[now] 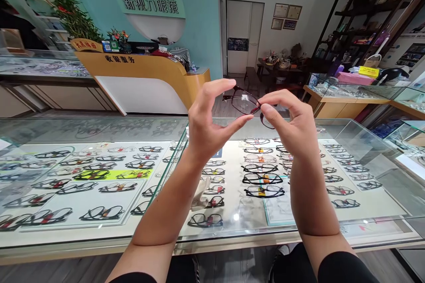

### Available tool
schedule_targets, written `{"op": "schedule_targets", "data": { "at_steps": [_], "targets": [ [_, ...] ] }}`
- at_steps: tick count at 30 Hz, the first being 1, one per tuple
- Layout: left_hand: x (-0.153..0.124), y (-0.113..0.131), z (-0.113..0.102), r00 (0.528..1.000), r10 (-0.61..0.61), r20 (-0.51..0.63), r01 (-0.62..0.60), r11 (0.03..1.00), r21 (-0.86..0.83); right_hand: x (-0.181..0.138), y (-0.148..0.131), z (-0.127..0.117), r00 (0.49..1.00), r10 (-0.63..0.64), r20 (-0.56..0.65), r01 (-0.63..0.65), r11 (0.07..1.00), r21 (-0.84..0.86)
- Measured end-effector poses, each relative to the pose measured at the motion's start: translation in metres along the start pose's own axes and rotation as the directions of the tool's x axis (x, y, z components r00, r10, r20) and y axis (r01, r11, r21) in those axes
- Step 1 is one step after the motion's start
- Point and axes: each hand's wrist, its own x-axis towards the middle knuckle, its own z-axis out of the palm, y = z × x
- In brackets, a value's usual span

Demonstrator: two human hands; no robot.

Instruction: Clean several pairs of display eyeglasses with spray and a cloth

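A pair of dark-framed eyeglasses [245,101] is held up above the glass display counter, tilted down toward the right. My left hand [209,121] spans one lens, its index finger at the upper rim and its thumb at the lower rim. My right hand [292,124] pinches the frame near the bridge between thumb and fingers. Part of the second lens shows below the right fingers; the rest is hidden behind that hand. A beige cloth [200,195] lies below my left forearm, beside the rows of eyeglasses [264,179].
The glass counter [186,241] runs across the front, with many frames laid out in it. Beyond stands a wooden-topped reception desk [142,64] with plants. Another display case [348,93] and a dark shelf [352,13] are at the right. A white door [244,57] is behind.
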Motion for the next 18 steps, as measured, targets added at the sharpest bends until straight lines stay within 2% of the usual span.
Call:
{"op": "schedule_targets", "data": {
  "at_steps": [5,9,12,15,18],
  "targets": [
    [0.001,0.01,-0.003,0.999,-0.022,0.037,0.024,0.999,-0.04,0.002,0.004,-0.005,0.991,0.022,0.129,-0.035,0.995,0.092],
    [-0.001,0.011,0.003,0.996,-0.063,0.064,0.077,0.969,-0.236,0.004,0.009,-0.008,0.965,0.1,0.242,-0.154,0.965,0.213],
    [-0.001,0.011,0.008,0.991,-0.093,0.091,0.12,0.923,-0.366,0.004,0.009,-0.007,0.93,0.176,0.322,-0.283,0.903,0.324],
    [0.0,0.009,0.011,0.989,-0.105,0.108,0.141,0.896,-0.421,0.004,0.008,-0.005,0.901,0.241,0.36,-0.377,0.847,0.375],
    [0.0,0.005,0.013,0.985,-0.119,0.128,0.164,0.883,-0.44,0.005,0.007,-0.003,0.907,0.244,0.344,-0.374,0.842,0.389]
  ]
}}
